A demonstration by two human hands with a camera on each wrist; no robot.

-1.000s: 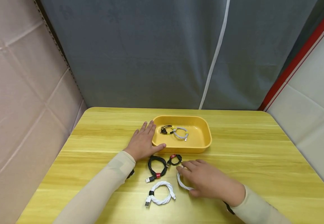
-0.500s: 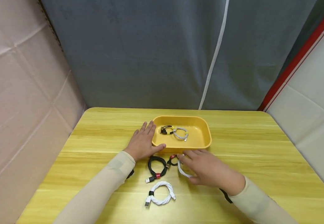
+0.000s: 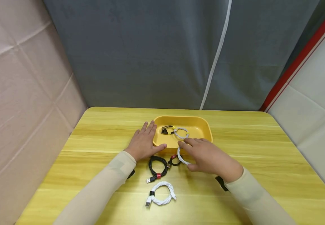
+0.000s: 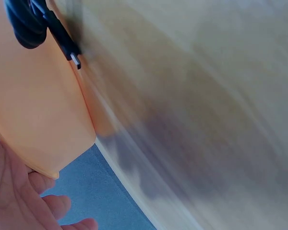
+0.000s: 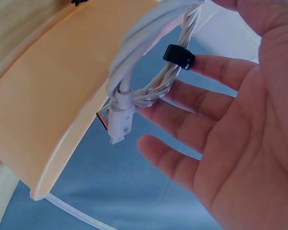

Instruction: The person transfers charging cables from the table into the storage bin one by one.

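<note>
Holding a white cable (image 3: 181, 156) up off the desk (image 3: 252, 156), the right hand (image 3: 207, 157) is pinching the coil near its top, just in front of the near wall of the tray (image 3: 207, 132). In the right wrist view the cable (image 5: 149, 72) is hanging from the thumb side, and the other fingers (image 5: 182, 120) are spread out loosely under it. A small black tie (image 5: 179, 56) is keeping the loops together, and the plug (image 5: 119, 122) is dangling at the bottom.

I am thinking this cable is very light and soft. It is bending and swinging easily, so it could flop or slip out of a loose pinch. It does not look like it breaks easily. The best place to grab is across all the loops, close to the black tie, so no loop falls free.

The left hand (image 3: 143, 143) is lying flat and open against the left end of the tray, steadying it.

Two tied cables are sitting inside the tray. Two black cables (image 3: 157, 167) and one more white coil (image 3: 161, 193) are lying on the desk toward its near edge.
</note>
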